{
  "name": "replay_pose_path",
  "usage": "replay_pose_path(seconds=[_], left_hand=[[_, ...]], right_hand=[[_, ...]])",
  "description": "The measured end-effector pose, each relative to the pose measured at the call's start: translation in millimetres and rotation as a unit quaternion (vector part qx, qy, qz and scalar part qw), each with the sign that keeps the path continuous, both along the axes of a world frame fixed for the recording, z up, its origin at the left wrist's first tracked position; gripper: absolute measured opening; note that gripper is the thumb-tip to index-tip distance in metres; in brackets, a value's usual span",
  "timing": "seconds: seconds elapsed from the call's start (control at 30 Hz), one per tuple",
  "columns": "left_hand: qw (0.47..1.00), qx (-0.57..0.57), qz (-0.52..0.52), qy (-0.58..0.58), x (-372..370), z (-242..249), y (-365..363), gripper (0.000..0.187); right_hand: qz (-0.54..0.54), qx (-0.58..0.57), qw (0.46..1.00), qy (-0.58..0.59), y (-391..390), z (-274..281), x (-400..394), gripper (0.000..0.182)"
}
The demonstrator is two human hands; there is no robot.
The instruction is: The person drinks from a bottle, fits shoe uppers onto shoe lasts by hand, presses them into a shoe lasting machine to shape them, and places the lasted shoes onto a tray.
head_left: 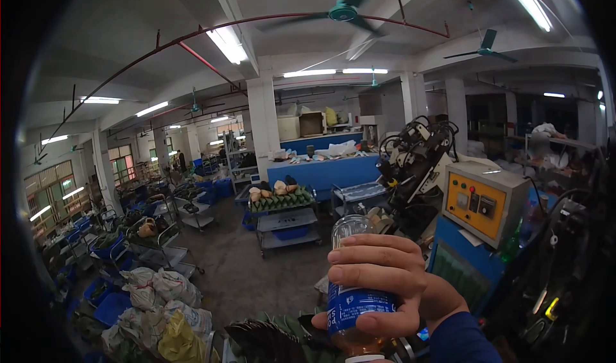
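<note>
My right hand (pixel 391 279), coming in from the lower right in a dark blue sleeve, is wrapped round a clear plastic drink bottle (pixel 351 225). A blue label with white print circles the bottle, and amber liquid shows below the label. The bottle's rounded base points up and away, while a white part at its lower end is cut off by the frame edge. One fingertip pokes out past the label's left side; the rest of that finger is hidden. My left hand cannot be made out.
A control box (pixel 481 202) with an orange panel and a dark machine (pixel 417 157) stand at right. Ahead is a metal cart (pixel 289 222) loaded with leaf-green pieces and shoe lasts. Stuffed sacks (pixel 170 289) and blue bins (pixel 112 308) lie at lower left. Green ceiling fans hang above.
</note>
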State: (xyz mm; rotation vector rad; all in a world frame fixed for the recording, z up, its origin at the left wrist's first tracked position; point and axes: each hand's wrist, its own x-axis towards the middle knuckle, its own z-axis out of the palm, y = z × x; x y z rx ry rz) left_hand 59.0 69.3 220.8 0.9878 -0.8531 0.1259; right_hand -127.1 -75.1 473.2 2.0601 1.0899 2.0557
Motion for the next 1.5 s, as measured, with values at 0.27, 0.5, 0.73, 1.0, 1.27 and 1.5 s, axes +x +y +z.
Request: replay_pose_path(seconds=[0.27,0.5,0.73,1.0,1.27,1.5], left_hand=[[1.000,0.011,-0.016,0.016,-0.8,0.3,-9.3,0.013],[0.995,0.061,-0.003,0.077,-9.9,-28.0,11.8,0.014],[0.963,0.170,0.038,0.206,-67.6,-74.6,83.6,0.014],[0.925,0.380,0.011,0.022,-73.3,-47.1,84.1,0.029],[0.849,0.525,-0.043,0.030,-78.9,-71.8,68.4,0.034],[0.814,0.576,0.065,-0.043,-82.2,-88.7,56.2,0.050]], right_hand=[[0.085,0.022,0.995,0.042,-9.7,-24.1,18.7,0.048],[0.194,0.183,0.914,0.304,-4.0,-76.7,18.1,0.063],[0.287,0.342,0.716,0.536,3.2,-206.4,24.3,0.075],[0.000,0.306,0.708,0.636,12.6,-354.0,16.3,0.073],[-0.108,0.281,0.700,0.648,14.5,-379.7,-11.4,0.073],[-0.134,0.320,0.698,0.627,22.0,-379.9,-23.3,0.068]])
